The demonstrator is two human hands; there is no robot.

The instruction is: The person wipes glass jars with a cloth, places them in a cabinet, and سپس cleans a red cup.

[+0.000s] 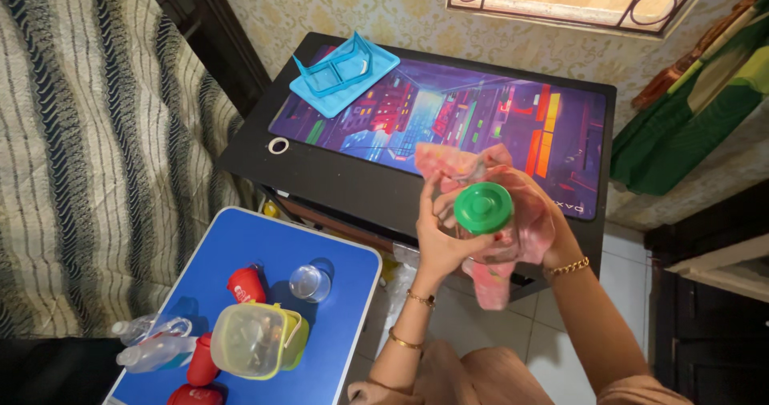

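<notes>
Looking down from the head view, a clear jar with a green screw lid [484,208] is held in mid-air in front of the black desk [336,182], above the tiled floor [481,325]. The left hand [442,237] is closed around the jar's side, fingers wrapped just under the lid. The right hand [553,229] is pressed against the jar's far side through a pink cloth [497,189], which is bunched around the jar and hangs below it; this hand is mostly hidden by the cloth, but it is seen to grip cloth and jar together.

On the desk, a city-scene desk mat [448,116] is spread, with a light blue plastic tray [343,70] lying at its far left corner. To the lower left, a blue folding table [336,325] is seen, bearing a yellow-green lidded container [255,339], a small clear cup [309,282], red caps [245,285] and clear bottles [156,341]. A striped curtain [96,149] hangs at the left.
</notes>
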